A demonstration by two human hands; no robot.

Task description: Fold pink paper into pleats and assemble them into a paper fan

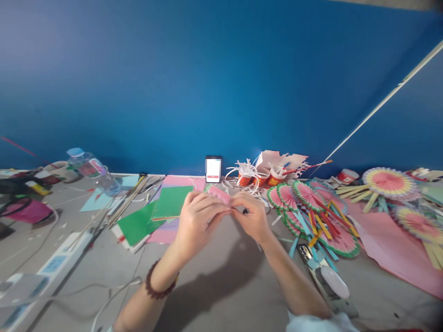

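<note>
Both hands meet over the middle of the table. My left hand (202,219), with a dark beaded bracelet at its wrist, is closed with its fingertips pinching. My right hand (251,214) pinches at the same spot, its fingertips touching those of the left. Between and just behind them shows a pink pleated paper (219,192) with a green edge, which both hands hold. Its lower part is hidden by the fingers. Left of the hands lie green paper sheets (172,202) on pink and purple paper. To their right is a pile of pink paper fans (308,196) with green rims.
A phone (213,169) stands against the blue wall. Red paper cups (277,175) hold white strips and pens. Leftward are a tilted plastic bottle (93,168), wooden sticks (129,200) and a power strip (51,272) with cables. Yellow-rimmed fans (391,182) and pink paper (384,240) lie far right.
</note>
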